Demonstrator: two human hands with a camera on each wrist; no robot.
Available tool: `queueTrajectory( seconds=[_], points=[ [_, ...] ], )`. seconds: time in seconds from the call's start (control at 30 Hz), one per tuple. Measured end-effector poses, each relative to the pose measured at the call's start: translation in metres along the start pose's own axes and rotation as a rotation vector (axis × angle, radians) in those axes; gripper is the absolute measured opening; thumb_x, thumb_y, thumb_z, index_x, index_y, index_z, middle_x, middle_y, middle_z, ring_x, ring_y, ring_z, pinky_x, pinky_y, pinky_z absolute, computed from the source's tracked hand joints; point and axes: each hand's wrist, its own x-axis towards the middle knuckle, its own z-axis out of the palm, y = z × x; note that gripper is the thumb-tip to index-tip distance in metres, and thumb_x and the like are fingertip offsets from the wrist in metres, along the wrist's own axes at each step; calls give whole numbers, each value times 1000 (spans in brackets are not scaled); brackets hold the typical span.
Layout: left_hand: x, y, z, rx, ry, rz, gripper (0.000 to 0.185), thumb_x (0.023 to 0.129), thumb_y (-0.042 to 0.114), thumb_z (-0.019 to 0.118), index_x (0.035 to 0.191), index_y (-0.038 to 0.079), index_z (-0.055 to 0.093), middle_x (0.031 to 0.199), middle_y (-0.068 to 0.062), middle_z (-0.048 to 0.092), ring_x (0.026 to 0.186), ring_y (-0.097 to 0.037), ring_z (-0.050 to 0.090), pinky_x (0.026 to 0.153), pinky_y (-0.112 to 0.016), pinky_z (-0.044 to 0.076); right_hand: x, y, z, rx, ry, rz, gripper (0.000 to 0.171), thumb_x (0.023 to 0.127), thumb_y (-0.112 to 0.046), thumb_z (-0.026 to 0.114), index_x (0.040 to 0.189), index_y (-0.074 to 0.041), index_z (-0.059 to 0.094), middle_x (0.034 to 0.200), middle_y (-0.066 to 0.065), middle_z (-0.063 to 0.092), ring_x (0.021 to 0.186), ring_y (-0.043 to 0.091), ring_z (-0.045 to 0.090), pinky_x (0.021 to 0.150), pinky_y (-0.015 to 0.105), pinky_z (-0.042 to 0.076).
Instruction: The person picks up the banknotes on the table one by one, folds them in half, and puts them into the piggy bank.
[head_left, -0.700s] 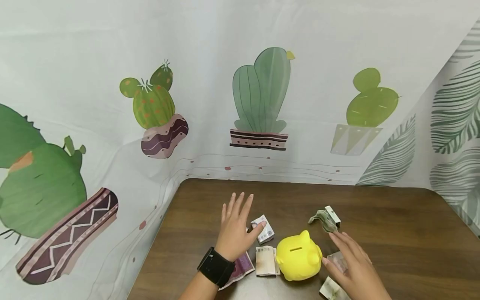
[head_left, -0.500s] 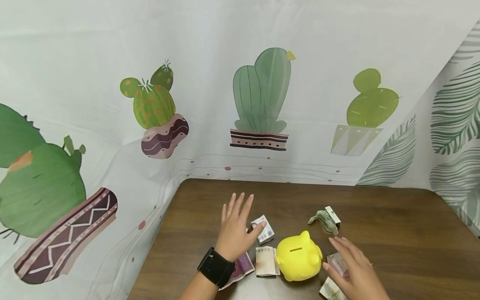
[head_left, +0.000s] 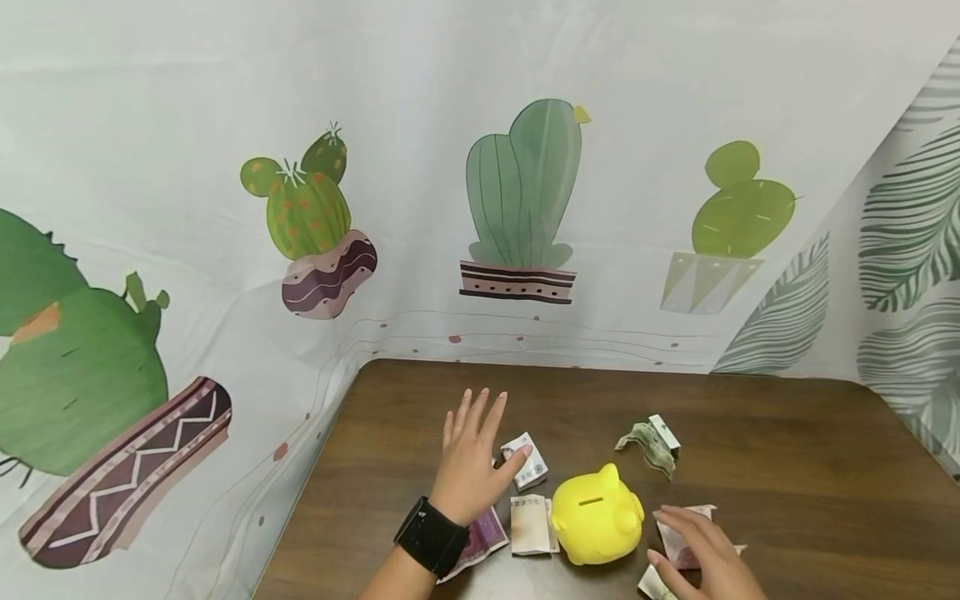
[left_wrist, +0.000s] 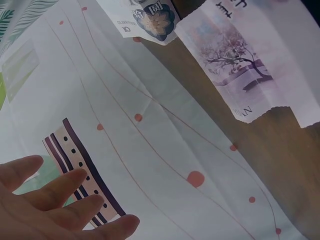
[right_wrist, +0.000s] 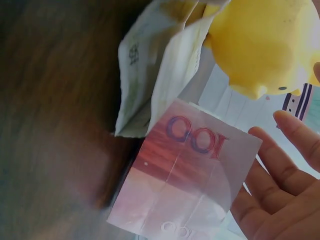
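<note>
My left hand (head_left: 468, 467) lies flat on the brown table (head_left: 787, 450), fingers straight and holding nothing, thumb tip against a small folded banknote (head_left: 525, 460). My right hand (head_left: 705, 558) rests with straight fingers on the pink 100 note (head_left: 678, 533) — not gripping it — just right of the yellow piggy bank (head_left: 597, 515). A crumpled green note (head_left: 651, 442) lies farther back.

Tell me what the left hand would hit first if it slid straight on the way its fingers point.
Probably nothing on the table: the left hand points toward the far edge, bare wood ahead, then likely the cactus-print cloth. Depth is unclear.
</note>
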Motion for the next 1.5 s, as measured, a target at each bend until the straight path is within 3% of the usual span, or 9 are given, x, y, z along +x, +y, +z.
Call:
queueTrajectory(
  seconds=[0.37, 0.47, 0.6, 0.73, 0.83, 0.97, 1.2, 1.37, 1.5],
  points=[
    [-1, 2, 0, 10, -13, -2, 81, 93, 55, 64, 160, 25, 30, 165, -14, 31, 156, -37, 18, 122, -66, 15, -11, -5, -3, -18, -96, 84, 52, 62, -13, 94, 110, -18, 74, 106, -11, 69, 93, -2, 62, 87, -3, 34],
    [-2, 3, 0, 3, -18, -4, 81, 93, 54, 64, 160, 25, 30, 165, -14, 31, 156, -36, 17, 123, -66, 15, -15, 1, -1, -16, -74, 30, 55, 61, -13, 94, 111, -16, 74, 106, -8, 70, 98, -4, 60, 90, -3, 33],
    [-2, 4, 0, -9, -25, -11, 78, 94, 53, 63, 159, 22, 32, 165, -14, 31, 156, -36, 17, 123, -65, 14, -18, 15, 2, 57, 2, -163, 32, 93, -29, 74, 115, -6, 71, 108, 5, 68, 112, -8, 52, 101, -1, 30],
    [-3, 4, 0, -26, -26, -9, 76, 95, 50, 63, 158, 19, 35, 164, -16, 33, 156, -38, 19, 123, -66, 14, -20, 26, 3, 111, 22, -273, 47, 106, -35, 38, 117, -2, 70, 112, 5, 63, 110, -8, 49, 92, 0, 36],
    [-3, 5, 0, -37, -30, -8, 75, 96, 48, 63, 158, 19, 35, 164, -16, 33, 156, -38, 19, 123, -66, 15, -24, 31, 0, 200, -30, -277, 25, 98, -10, 61, 121, -1, 68, 121, -4, 59, 92, -7, 48, 71, -1, 36],
    [-3, 4, 0, -49, -35, -11, 72, 97, 46, 63, 158, 18, 36, 164, -15, 32, 156, -38, 19, 122, -66, 16, -28, 34, -2, 286, -96, -241, 69, 60, -1, 86, 125, -1, 66, 127, -11, 54, 84, -3, 46, 62, 0, 33],
    [-3, 3, 0, -66, -33, -9, 68, 98, 44, 61, 156, 17, 40, 164, -16, 32, 156, -37, 20, 122, -66, 18, -25, 41, -4, 277, -108, -298, 67, 60, -5, 88, 123, -2, 66, 121, -6, 55, 81, -4, 46, 63, 0, 34],
    [-3, 3, -1, -64, -29, -8, 66, 98, 45, 60, 155, 16, 41, 164, -16, 33, 155, -38, 21, 121, -66, 19, -21, 47, -3, 212, -40, -366, 25, 101, -17, 56, 117, -2, 68, 107, 0, 59, 75, -8, 42, 63, -1, 30],
    [-3, 4, -2, -69, -31, -10, 66, 98, 44, 60, 155, 16, 41, 164, -16, 33, 155, -38, 21, 122, -66, 19, -24, 45, -6, -38, 32, -258, 48, 104, -36, 32, 104, -9, 72, 90, 1, 64, 71, 0, 52, 62, 7, 36]
  ],
)
